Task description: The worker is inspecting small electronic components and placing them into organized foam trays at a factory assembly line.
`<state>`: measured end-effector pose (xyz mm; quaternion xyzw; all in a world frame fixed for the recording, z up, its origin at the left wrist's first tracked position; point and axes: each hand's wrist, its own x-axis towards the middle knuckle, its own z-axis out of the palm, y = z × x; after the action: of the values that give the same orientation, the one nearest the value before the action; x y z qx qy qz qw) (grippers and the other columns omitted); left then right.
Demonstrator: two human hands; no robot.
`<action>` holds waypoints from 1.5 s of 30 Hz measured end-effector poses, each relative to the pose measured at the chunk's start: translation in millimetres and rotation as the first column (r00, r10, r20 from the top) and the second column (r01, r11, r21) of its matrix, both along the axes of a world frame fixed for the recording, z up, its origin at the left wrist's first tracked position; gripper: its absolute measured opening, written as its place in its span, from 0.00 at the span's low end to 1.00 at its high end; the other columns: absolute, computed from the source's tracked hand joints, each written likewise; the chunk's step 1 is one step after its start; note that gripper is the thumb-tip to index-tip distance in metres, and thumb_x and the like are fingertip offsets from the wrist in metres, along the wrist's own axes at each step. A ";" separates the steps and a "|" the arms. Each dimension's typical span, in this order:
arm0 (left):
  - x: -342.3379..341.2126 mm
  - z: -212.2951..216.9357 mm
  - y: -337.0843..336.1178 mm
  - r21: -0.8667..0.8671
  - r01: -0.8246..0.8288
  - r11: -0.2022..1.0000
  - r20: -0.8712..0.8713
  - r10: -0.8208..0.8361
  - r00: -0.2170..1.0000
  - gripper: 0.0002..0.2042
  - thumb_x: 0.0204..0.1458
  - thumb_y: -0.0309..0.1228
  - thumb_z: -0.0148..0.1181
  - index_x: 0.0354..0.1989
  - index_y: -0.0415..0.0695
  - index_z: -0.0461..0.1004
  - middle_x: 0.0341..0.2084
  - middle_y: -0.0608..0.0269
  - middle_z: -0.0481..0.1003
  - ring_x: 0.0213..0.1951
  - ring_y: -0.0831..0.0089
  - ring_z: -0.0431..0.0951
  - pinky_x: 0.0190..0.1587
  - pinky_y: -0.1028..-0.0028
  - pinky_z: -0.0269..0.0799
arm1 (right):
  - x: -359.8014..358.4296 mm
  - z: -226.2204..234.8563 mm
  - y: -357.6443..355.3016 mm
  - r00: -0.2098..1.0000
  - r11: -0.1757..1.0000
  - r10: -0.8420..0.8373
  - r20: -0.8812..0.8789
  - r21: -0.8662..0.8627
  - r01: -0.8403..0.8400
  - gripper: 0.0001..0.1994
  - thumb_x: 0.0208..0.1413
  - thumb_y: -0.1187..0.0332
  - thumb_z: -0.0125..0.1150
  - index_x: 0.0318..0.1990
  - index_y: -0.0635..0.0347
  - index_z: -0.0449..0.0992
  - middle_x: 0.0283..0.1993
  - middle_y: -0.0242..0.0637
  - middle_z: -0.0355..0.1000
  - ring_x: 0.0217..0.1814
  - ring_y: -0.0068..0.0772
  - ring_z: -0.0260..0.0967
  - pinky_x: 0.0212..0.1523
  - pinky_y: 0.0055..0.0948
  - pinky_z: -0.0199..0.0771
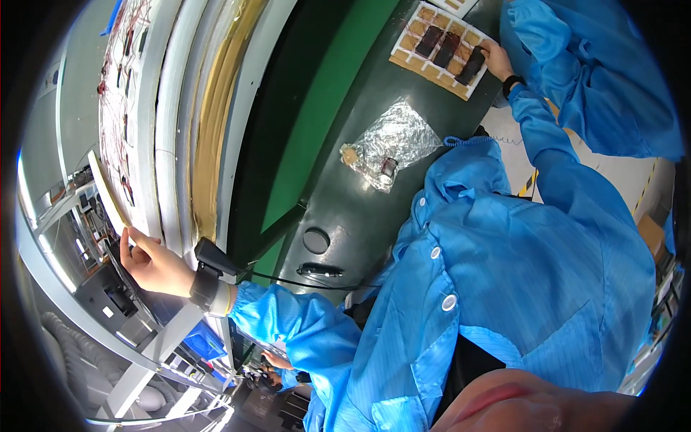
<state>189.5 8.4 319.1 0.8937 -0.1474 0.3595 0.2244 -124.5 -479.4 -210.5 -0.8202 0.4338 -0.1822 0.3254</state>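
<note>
My left hand point(160, 265), a black device strapped at its wrist, reaches out to the left. Its thumb and fingertips close on the lower end of a thin pale board point(108, 193), beside a stack of pale layers point(169, 122). On top of that stack lie red wires and small dark parts. At the upper right, my right hand point(497, 60) has its fingers closed at the upper end of a black rectangular piece point(471, 67). That piece lies slanted at the edge of a tan tray point(441, 78) with white grid dividers. Two similar black pieces sit beside it.
On the dark green table lie a crumpled silver bag point(399, 133), a round black disc point(317, 241) and a slim black object point(320, 271). A blue coiled cord point(461, 141) hangs nearby. Another person's blue sleeve point(543, 32) is close to the tray; others' hands point(273, 362) show below.
</note>
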 end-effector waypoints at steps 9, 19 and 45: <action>-22.3 -27.4 -4.5 -0.217 0.075 0.973 -0.091 -0.097 0.991 0.15 0.60 0.37 0.59 0.47 0.38 0.76 0.14 0.70 0.66 0.19 0.84 0.64 0.24 0.82 0.57 | -4.3 19.0 -8.0 0.997 0.995 -0.033 -0.069 0.087 0.039 0.09 0.48 0.76 0.68 0.36 0.63 0.74 0.36 0.43 0.79 0.41 0.44 0.78 0.43 0.35 0.77; -74.5 -71.7 0.5 -0.347 0.131 0.929 -0.239 -0.222 0.945 0.12 0.63 0.33 0.55 0.46 0.36 0.75 0.13 0.71 0.65 0.17 0.86 0.62 0.21 0.84 0.54 | -7.2 24.7 -6.5 0.995 0.995 -0.056 -0.086 0.072 0.062 0.11 0.48 0.77 0.66 0.40 0.63 0.74 0.37 0.46 0.78 0.43 0.47 0.76 0.44 0.38 0.75; -173.5 -163.7 -6.7 -0.368 0.056 0.928 -0.583 -0.278 0.763 0.09 0.63 0.30 0.54 0.45 0.39 0.76 0.15 0.73 0.68 0.19 0.88 0.65 0.22 0.84 0.58 | 0.4 25.4 -18.8 0.947 0.983 0.178 -0.269 0.000 -0.185 0.06 0.48 0.77 0.59 0.34 0.62 0.73 0.35 0.49 0.77 0.40 0.50 0.76 0.41 0.42 0.74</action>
<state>16.0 1.7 155.5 0.8944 -0.0822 0.0398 0.4379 -124.1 -498.2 -185.1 -0.8777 0.3941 -0.0444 0.2689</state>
